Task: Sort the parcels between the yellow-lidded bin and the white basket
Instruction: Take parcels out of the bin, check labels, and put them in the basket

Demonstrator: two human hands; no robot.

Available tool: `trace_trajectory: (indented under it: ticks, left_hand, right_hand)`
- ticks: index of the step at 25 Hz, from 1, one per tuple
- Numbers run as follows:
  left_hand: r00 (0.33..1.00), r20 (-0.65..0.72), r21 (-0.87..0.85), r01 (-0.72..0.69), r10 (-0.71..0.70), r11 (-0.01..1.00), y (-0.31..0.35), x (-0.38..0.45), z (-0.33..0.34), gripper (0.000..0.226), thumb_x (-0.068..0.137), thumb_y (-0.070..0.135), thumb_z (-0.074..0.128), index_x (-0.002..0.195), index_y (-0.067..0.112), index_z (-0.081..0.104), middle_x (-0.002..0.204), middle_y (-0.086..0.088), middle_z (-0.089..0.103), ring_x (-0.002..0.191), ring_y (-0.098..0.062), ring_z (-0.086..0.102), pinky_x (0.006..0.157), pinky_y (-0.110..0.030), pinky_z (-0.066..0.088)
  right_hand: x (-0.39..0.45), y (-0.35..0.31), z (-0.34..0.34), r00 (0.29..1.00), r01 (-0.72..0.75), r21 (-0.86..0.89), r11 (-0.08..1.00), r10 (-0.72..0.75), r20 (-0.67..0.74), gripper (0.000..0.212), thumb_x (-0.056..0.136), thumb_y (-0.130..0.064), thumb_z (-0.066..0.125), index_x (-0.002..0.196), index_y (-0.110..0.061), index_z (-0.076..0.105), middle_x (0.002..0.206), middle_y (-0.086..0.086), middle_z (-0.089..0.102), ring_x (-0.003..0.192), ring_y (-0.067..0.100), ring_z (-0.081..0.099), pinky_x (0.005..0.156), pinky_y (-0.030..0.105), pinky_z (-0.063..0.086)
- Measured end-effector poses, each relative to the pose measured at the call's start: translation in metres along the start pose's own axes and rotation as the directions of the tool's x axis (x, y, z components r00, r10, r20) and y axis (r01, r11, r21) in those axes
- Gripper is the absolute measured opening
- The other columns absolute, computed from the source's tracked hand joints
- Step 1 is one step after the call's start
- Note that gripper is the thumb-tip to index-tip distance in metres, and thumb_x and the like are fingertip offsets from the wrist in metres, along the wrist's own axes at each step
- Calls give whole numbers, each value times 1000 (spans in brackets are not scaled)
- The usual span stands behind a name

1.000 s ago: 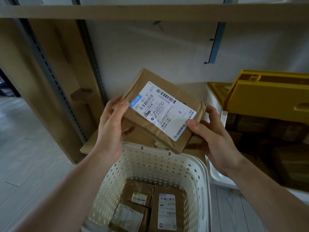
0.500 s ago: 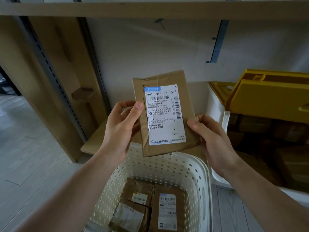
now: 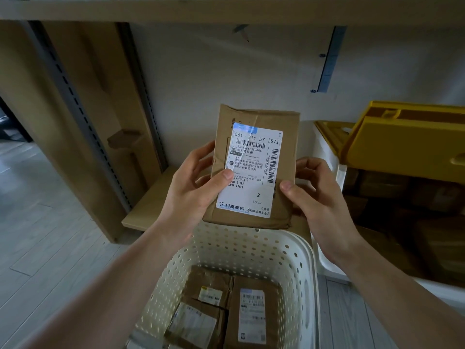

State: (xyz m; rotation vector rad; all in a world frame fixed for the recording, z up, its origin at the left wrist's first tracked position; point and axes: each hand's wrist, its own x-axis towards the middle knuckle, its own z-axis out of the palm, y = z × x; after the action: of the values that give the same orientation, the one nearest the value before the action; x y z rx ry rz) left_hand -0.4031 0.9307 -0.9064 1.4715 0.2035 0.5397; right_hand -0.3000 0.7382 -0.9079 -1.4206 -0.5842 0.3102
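Head view. A brown parcel [image 3: 254, 170] is held upright, label toward the camera, above the far rim of the white basket [image 3: 305, 268]. The left hand [image 3: 191, 187] grips the parcel's left edge, thumb pressed on the shipping label [image 3: 251, 172] and fingers curled behind. The right hand [image 3: 314, 195] grips the right edge the same way, thumb on the front near the lower corner. The label reads upright, printed with barcodes and a large "2". Three sorted parcels [image 3: 226, 308] lie flat on the basket floor, labels up. To the right stands the yellow-lidded bin [image 3: 327, 157], its yellow lid [image 3: 407, 144] raised; dim brown shapes inside are probably more parcels, though the shadow makes this uncertain. A wooden shelf board [image 3: 148, 210] lies behind the basket, against the wall.

Step in hand, as judged: inspection of the label, which decides the destination. The parcel is not yet placed. The next move calls for a choice between the two containers, then lowering the parcel into the basket directly beneath or carrying it rightward over the bin's open mouth, and releasing it flat so that its label remains readable.
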Motion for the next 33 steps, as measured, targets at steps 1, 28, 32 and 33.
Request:
trace_trajectory:
  ticks: [1,28,32,33]
  left_hand:
    - [1000,0,9,0,0,1000,0,0,-1,58,81,27,72,135,31,52,127,2,71,119,-25,68,96,-53,57]
    - [903,48,560,329,-426,761,-18,-7,-29,27,102,38,58,121,24,45,107,9,77,101,-11,72,78,-33,62]
    - [811,-6,503,508,-584,700,-25,-9,-40,40,95,51,63,120,22,52,110,0,76,99,-22,75,85,-49,63]
    - [783,-20,469,556,-621,686,-27,-8,-43,46,93,55,64,123,22,53,109,-4,76,97,-25,76,84,-50,63]
  right_hand:
    - [0,1,0,1000,13,-11,1000,-13,9,33,92,-20,70,120,-23,53,117,0,69,111,17,68,81,30,61]
    - [-3,44,12,941,-288,-404,868,334,48,28,96,-39,65,117,-29,50,106,-7,69,98,10,69,84,40,62]
    - [-1,51,13,942,-220,-531,818,320,102,26,95,-39,66,117,-32,54,111,-14,66,104,9,65,88,37,57]
    - [-1,53,15,945,-192,-553,811,305,119,24,95,-39,65,116,-35,55,111,-17,65,106,9,64,88,35,55]
